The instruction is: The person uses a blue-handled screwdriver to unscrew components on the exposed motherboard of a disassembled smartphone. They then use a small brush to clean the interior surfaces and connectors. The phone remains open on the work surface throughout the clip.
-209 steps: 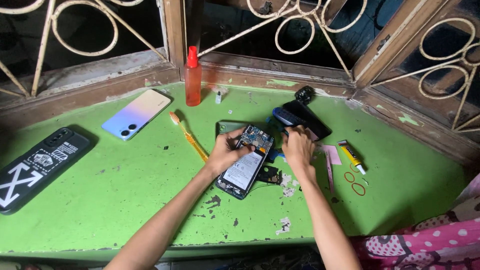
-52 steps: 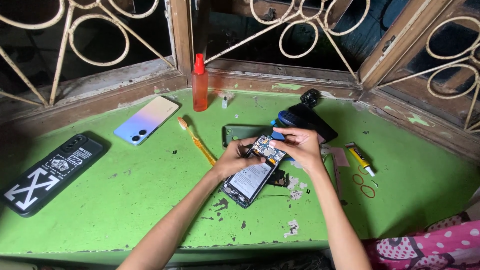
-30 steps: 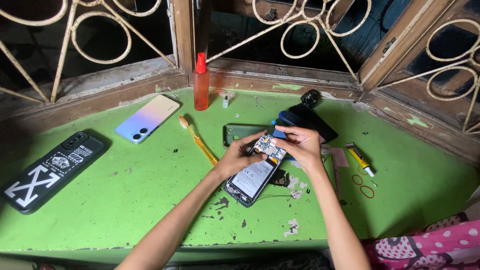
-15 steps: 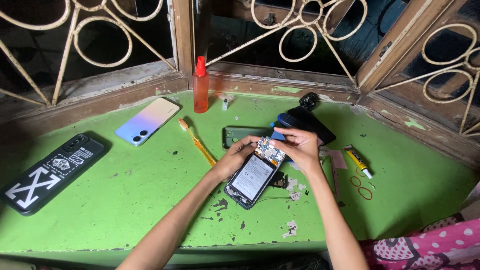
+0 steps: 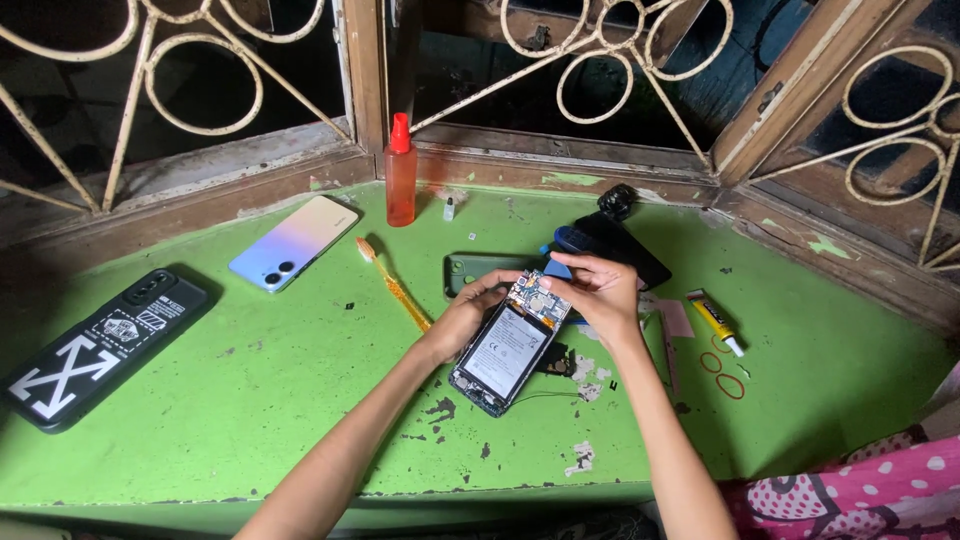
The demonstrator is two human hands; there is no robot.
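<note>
Since prior frames: opened phone point(image 5: 510, 350) lifted off table and tilted, right hand shifted from its side onto top end.

L to R, all rel. to opened phone: far left, black-cased phone w/ white cross point(image 5: 95, 345). Upper left, pastel phone point(image 5: 292, 242); toothbrush point(image 5: 392, 288) nearer. Left hand point(image 5: 470, 315) grips its left edge, fingers curled. Red-capped bottle point(image 5: 400, 185) behind. Green back cover point(image 5: 480, 272) just behind. Right hand point(image 5: 595, 295) pinches top end, fingertips pressed together. Glue tube point(image 5: 716, 320) to right; rubber bands point(image 5: 722, 360) beside it.
</note>
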